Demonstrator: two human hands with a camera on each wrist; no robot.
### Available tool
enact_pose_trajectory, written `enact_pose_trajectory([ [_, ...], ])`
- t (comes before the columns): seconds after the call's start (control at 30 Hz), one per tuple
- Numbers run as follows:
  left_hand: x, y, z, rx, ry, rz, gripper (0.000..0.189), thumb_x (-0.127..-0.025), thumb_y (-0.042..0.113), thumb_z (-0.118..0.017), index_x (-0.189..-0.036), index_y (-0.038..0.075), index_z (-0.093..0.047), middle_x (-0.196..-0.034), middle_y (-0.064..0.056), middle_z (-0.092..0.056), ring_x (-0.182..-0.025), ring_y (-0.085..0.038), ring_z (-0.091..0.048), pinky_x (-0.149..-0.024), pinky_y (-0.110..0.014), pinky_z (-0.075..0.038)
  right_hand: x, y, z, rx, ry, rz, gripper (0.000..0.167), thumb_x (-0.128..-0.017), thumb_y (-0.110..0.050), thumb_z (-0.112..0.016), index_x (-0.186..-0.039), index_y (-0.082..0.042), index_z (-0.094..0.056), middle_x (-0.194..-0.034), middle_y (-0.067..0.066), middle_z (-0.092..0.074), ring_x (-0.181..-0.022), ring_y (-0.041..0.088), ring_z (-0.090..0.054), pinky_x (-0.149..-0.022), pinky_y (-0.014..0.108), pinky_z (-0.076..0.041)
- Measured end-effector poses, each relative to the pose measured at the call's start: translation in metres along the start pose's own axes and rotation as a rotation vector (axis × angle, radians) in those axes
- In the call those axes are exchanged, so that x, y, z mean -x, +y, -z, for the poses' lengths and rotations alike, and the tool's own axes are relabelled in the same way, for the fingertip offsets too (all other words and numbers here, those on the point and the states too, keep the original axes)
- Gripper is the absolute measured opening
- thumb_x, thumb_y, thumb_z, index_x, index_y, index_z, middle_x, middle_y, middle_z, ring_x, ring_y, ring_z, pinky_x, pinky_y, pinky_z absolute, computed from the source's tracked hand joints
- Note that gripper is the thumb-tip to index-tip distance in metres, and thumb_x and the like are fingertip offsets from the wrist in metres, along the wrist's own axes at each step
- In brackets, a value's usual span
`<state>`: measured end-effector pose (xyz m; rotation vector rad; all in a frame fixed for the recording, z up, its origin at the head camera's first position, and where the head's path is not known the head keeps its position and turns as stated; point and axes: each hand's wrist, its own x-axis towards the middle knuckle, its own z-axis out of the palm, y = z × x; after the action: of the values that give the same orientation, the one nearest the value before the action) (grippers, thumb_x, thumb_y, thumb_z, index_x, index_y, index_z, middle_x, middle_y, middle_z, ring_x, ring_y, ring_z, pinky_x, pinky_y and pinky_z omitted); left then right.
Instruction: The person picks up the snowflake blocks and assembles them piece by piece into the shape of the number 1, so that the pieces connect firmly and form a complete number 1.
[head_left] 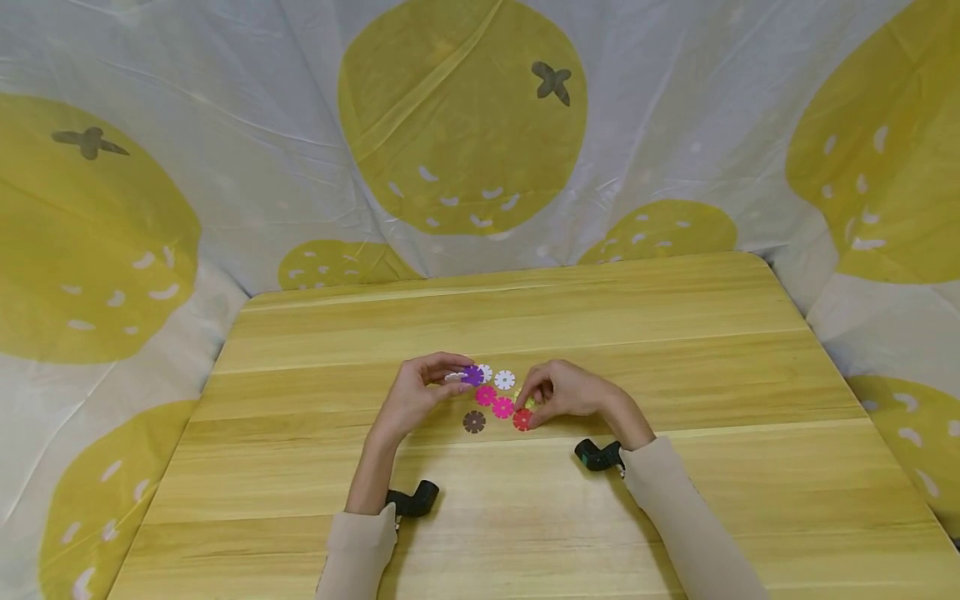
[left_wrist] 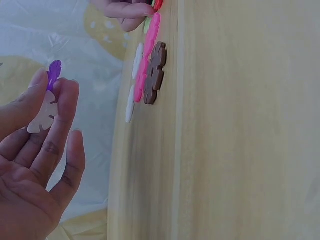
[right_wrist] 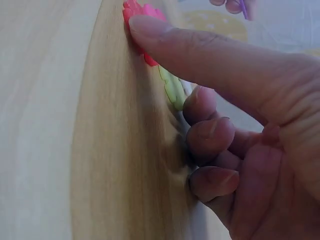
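Between thumb and fingers, my left hand [head_left: 420, 392] pinches a purple notched plastic disc [head_left: 472, 377] joined to a white notched disc [left_wrist: 44, 114], held up off the table. My right hand [head_left: 573, 390] is low over the table, its thumb and forefinger at the edges of a red notched disc [head_left: 522, 421]. The right wrist view has the thumb on the red disc, while the forefinger is mostly hidden there. Beside the red disc lie two pink discs [head_left: 503, 407] and a yellow-green disc [right_wrist: 171, 89], partly covered by the right fingers.
A brown disc [head_left: 474, 422] lies nearer to me, and white discs [head_left: 505, 380] lie farther back. Everything rests on a wooden table [head_left: 480, 533]. Behind it hangs a cloth [head_left: 645, 100] printed with yellow fruit. Black wrist devices [head_left: 416, 500] stick out from both sleeves.
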<state>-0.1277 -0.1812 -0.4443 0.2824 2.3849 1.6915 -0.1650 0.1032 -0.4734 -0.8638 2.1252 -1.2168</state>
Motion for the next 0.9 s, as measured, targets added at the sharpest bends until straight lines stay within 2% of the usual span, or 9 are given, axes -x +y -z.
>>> enact_pose_trajectory([
  [0.17, -0.001, -0.001, 0.0, 0.003, -0.009, -0.013, 0.035, -0.091, 0.006, -0.078, -0.125, 0.003, -0.072, -0.12, -0.017, -0.076, -0.099, -0.019, -0.072, -0.073, -0.023, -0.055, -0.001, 0.001, 0.001, -0.03, 0.077, -0.034, 0.02, -0.082, -0.011, -0.088, -0.095, -0.01, -0.073, -0.086, 0.005, -0.063, -0.074, 0.013, -0.053, -0.066, 0.02, -0.046],
  [0.4, 0.0, 0.0, -0.001, 0.029, -0.039, -0.009, 0.032, -0.092, 0.006, -0.077, -0.124, 0.007, -0.075, -0.121, -0.015, -0.076, -0.103, -0.02, -0.073, -0.078, -0.023, -0.057, -0.001, 0.001, 0.003, -0.212, 0.159, -0.054, 0.015, -0.092, -0.003, -0.076, -0.102, -0.001, -0.065, -0.09, 0.01, -0.068, -0.078, 0.02, -0.065, -0.071, 0.027, -0.058],
  [0.53, 0.001, 0.0, -0.002, 0.065, -0.049, -0.004, 0.031, -0.093, 0.007, -0.077, -0.124, 0.007, -0.075, -0.122, -0.015, -0.075, -0.104, -0.021, -0.074, -0.082, -0.028, -0.06, -0.004, -0.002, 0.002, -0.275, 0.224, -0.013, 0.018, -0.095, -0.004, -0.074, -0.112, 0.001, -0.069, -0.093, 0.014, -0.071, -0.081, 0.023, -0.071, -0.074, 0.031, -0.062],
  [0.63, 0.001, 0.001, -0.002, 0.074, -0.051, -0.005, 0.03, -0.093, 0.008, -0.077, -0.124, 0.008, -0.076, -0.122, -0.014, -0.075, -0.104, -0.022, -0.074, -0.084, -0.032, -0.06, -0.006, -0.006, -0.001, -0.287, 0.291, 0.026, 0.022, -0.094, -0.008, -0.076, -0.116, -0.003, -0.074, -0.097, 0.014, -0.077, -0.085, 0.027, -0.076, -0.075, 0.033, -0.063],
  [0.9, -0.001, 0.002, -0.004, 0.067, -0.051, -0.019, 0.03, -0.093, 0.013, -0.077, -0.123, 0.01, -0.076, -0.118, -0.014, -0.074, -0.102, -0.021, -0.073, -0.085, -0.031, -0.06, -0.011, -0.016, -0.011, -0.361, 0.381, 0.052, 0.02, -0.092, -0.014, -0.079, -0.111, -0.007, -0.079, -0.098, 0.014, -0.079, -0.09, 0.041, -0.076, -0.076, 0.045, -0.064],
])
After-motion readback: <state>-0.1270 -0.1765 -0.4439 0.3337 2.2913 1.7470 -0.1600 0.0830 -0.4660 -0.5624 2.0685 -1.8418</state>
